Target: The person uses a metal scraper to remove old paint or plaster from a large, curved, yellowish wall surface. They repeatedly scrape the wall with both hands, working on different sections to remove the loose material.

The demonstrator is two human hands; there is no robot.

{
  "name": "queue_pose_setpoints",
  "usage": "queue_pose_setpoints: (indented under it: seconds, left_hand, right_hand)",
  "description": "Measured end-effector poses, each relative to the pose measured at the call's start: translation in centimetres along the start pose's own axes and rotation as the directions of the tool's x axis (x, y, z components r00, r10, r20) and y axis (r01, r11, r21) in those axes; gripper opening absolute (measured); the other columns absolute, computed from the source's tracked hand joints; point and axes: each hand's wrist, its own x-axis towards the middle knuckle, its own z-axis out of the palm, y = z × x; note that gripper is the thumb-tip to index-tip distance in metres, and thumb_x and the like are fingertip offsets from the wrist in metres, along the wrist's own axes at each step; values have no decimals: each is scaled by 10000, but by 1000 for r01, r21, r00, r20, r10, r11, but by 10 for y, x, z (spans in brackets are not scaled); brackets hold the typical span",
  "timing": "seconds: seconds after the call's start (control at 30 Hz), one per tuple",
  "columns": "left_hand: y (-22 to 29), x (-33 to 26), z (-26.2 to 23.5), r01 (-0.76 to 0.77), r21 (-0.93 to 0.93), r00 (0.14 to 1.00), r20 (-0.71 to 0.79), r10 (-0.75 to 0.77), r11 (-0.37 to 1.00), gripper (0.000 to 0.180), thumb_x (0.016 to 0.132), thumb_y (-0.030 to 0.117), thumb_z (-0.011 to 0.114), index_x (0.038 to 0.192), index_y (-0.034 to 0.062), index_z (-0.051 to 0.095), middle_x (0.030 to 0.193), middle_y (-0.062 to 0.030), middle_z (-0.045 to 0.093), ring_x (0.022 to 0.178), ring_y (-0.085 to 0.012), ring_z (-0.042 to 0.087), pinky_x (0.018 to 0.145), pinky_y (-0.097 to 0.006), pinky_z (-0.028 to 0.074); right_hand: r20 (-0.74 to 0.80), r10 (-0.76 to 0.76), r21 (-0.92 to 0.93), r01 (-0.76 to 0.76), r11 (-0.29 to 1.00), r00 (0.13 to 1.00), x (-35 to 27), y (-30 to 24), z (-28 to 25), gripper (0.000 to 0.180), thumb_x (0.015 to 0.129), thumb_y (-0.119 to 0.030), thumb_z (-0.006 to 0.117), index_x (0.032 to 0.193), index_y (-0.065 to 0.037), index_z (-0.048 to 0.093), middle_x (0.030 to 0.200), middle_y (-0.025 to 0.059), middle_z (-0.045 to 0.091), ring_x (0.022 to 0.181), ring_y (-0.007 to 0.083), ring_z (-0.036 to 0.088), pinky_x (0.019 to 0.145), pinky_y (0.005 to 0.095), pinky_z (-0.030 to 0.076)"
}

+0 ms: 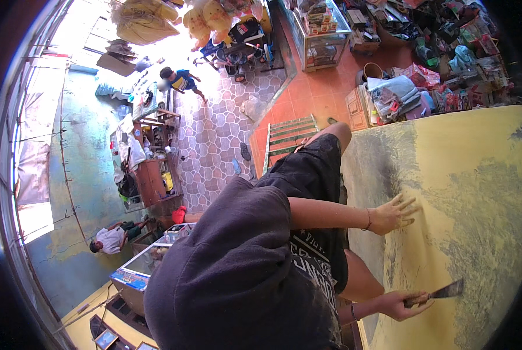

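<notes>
My left hand (pixel 392 216) lies flat with spread fingers against a yellow wall (pixel 465 146), a thin band round its wrist. My right hand (pixel 410 305) is wrapped round the dark handle of a putty knife (pixel 449 289). Its wide metal blade meets the wall, over a patch where the yellow is mottled with grey. Rough grey areas (pixel 489 192) show elsewhere on this surface. My dark shirt and shorts fill the middle of the view, and my bare knees are close to the wall.
Below me is a slatted green bench or ladder (pixel 290 137) on orange tiles. Piled goods (pixel 401 96) crowd the wall's foot, near a glass display case (pixel 319 35). Another glass case (pixel 147 262) stands behind me. A child (pixel 181 80) and a person in white (pixel 110 239) are farther off.
</notes>
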Motion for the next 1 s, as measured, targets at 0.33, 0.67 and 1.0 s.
queue_pose_setpoints:
  seconds: [0.33,0.67,1.0]
  left_hand:
    - [-27,-18,52,172,-82,893,433,-120,982,187,816,129,693,974,106,789,1131,-140,720,1095,-344,668,920,-526,491]
    - [-45,-62,54,239,-286,886,456,-87,928,234,809,159,644,985,40,742,922,-243,743,902,-429,730,806,-512,580]
    - [-119,-30,-151,311,-245,920,321,-226,918,233,933,161,679,1105,4,689,989,-216,722,947,-380,700,835,-460,548]
  right_hand:
    - [184,-195,-57,209,976,963,-30,-3,11,415,971,-129,735,1350,9,633,1109,161,731,985,263,733,850,356,602]
    - [235,-80,-111,109,988,969,-49,-11,-7,385,958,-121,723,1321,-11,661,1106,188,707,1005,336,718,825,416,579]
    - [519,-209,-130,318,939,829,-89,66,0,326,949,-130,721,1268,-70,703,1055,120,697,845,287,723,720,389,592]
